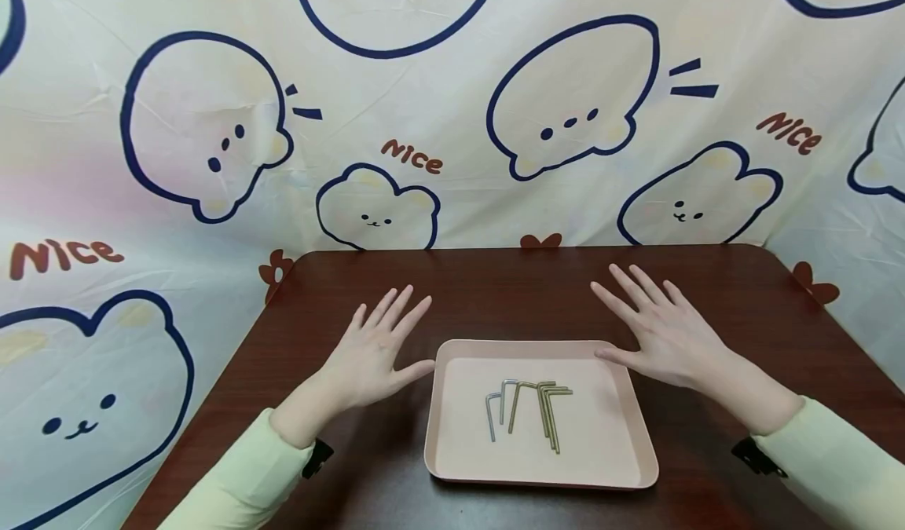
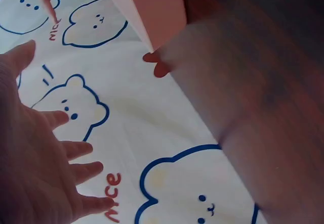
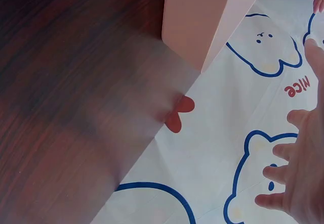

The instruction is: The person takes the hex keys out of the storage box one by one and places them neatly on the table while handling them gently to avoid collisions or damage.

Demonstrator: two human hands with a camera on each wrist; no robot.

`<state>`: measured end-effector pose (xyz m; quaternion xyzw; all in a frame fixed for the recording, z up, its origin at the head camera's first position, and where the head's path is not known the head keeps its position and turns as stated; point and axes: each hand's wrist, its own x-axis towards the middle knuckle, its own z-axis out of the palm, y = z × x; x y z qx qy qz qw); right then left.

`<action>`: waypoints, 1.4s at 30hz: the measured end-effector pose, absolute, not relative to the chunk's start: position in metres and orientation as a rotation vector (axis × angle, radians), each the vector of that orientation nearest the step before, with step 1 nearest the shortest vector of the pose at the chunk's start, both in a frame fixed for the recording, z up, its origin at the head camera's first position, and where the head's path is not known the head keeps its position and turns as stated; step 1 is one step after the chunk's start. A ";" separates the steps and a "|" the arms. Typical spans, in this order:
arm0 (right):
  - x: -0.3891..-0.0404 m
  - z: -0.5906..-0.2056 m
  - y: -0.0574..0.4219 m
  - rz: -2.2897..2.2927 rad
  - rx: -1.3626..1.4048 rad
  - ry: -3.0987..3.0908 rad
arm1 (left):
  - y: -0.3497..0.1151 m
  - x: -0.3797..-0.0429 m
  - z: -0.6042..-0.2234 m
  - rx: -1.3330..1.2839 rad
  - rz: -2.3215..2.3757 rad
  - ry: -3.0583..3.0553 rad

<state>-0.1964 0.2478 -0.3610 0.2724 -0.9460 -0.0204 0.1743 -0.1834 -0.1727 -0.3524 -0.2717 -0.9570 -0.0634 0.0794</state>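
A pink tray (image 1: pixel 601 444) sits on the table with several L-shaped hex keys lying in it. Two are silver, among them the short left one (image 1: pixel 491 420); the rest are brass-coloured, bunched at the right (image 1: pixel 551 420). My left hand (image 1: pixel 371 357) is spread left of the tray, its thumb tip near the rim. Over the tray's far right corner reaches the thumb of my right hand (image 1: pixel 668 334), fingers fanned out; whether it touches the rim I cannot tell. Neither hand holds anything. Both wrist views show spread fingers and the tray's outer wall (image 2: pixel 159 11).
The dark brown wooden table (image 1: pixel 396 491) ends at a pale cloth backdrop (image 1: pixel 467 200) printed with bear faces, which surrounds its back and sides. Light green sleeves cover both forearms, with a black strap piece (image 1: pixel 318 458) at the left wrist and another (image 1: pixel 758 458) at the right.
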 end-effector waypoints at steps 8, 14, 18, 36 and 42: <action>-0.201 -0.359 0.244 -0.040 0.798 -2.692 | -0.176 -0.186 -0.361 -0.817 -0.471 -2.902; -0.203 -0.356 0.239 -0.025 0.794 -2.730 | -0.179 -0.190 -0.369 -0.843 -0.723 -2.919; -0.206 -0.356 0.236 -0.020 0.821 -2.746 | -0.180 -0.192 -0.376 -0.856 -0.895 -2.958; -0.214 -0.358 0.225 -0.091 0.950 -2.739 | -0.184 -0.206 -0.404 -1.013 -1.557 -2.931; -0.218 -0.355 0.219 -0.086 0.980 -2.753 | -0.185 -0.205 -0.408 -1.054 -1.601 -2.965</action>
